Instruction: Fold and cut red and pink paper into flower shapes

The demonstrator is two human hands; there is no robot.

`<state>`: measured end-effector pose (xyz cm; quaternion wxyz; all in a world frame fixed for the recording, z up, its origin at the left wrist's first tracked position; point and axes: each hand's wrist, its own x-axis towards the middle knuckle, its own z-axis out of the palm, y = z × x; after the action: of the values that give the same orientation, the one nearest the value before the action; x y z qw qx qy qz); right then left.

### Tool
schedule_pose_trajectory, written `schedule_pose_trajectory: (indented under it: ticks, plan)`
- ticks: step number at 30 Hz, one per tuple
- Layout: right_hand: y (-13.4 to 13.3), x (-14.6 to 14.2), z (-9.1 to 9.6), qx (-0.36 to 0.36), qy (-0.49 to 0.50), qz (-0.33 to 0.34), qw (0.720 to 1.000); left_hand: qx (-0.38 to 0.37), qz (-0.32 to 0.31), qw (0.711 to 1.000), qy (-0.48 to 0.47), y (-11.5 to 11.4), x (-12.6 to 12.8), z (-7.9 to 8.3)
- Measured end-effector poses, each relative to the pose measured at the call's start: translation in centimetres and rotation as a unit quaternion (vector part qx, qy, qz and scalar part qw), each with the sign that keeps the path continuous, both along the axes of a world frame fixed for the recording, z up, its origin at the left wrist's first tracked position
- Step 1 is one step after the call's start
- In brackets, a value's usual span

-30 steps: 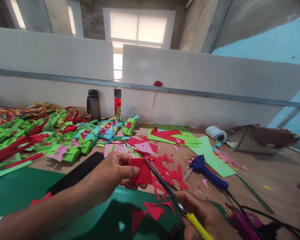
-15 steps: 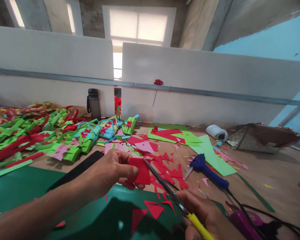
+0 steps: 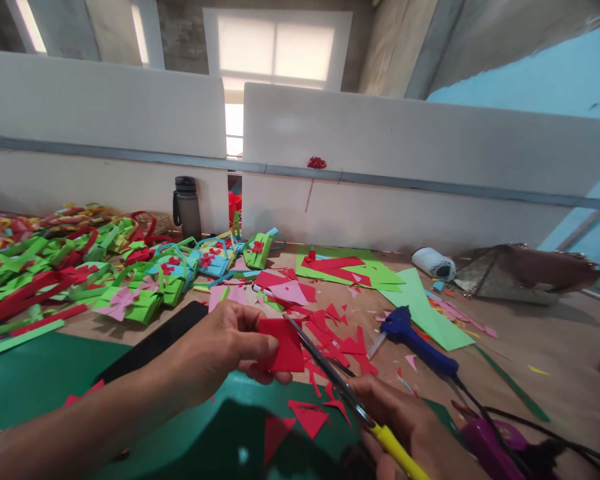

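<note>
Between the thumb and fingers of my left hand (image 3: 235, 343) is a small red paper square (image 3: 286, 347), held up over the front of the table. My right hand (image 3: 400, 420) grips scissors (image 3: 333, 377) by their yellow handle. The blades slant up to the left, and their tip is at the square's upper right corner; whether they touch it I cannot tell. Red paper scraps (image 3: 310, 417) lie on the green mat (image 3: 205, 440) beneath, with more scattered on the brown surface behind the blades.
A blue glue gun (image 3: 420, 343) and its cable lie at right. Folded green paper bags (image 3: 130, 297) pile up at left, near a dark bottle (image 3: 187, 207). Green sheets (image 3: 425, 313), a white roll (image 3: 433, 265) and a handbag (image 3: 525, 273) sit further back. White panels (image 3: 405, 147) stand behind.
The red square has turned slightly in my left hand and shifted a little right. The scissors' tip has moved slightly left and up along its top edge.
</note>
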<state>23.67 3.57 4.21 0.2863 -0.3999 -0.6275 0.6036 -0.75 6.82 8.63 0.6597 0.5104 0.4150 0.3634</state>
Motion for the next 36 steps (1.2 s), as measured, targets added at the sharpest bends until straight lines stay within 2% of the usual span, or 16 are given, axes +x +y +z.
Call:
schedule_pose_trajectory:
  ticks: [4,12,18,26,36]
  plan:
    - [-0.3,-0.5,0.3,0.014,0.009,-0.022,1.000,0.006,-0.008,1.000,-0.005,-0.4,0.4,-0.6]
    - [-0.1,-0.2,0.0,-0.005,-0.007,0.027,1.000,-0.009,-0.008,1.000,0.009,-0.5,0.6,-0.6]
    - [0.1,0.0,-0.3,0.017,-0.029,0.022,0.999,-0.014,-0.012,1.000,0.021,-0.5,0.5,-0.6]
    - [-0.1,0.0,-0.2,0.005,-0.045,0.012,0.999,-0.010,-0.010,0.998,0.064,-0.2,0.3,-0.6]
    - [-0.2,0.1,0.0,0.054,-0.063,0.007,0.997,0.014,-0.072,0.996,0.054,-0.1,-0.4,0.2]
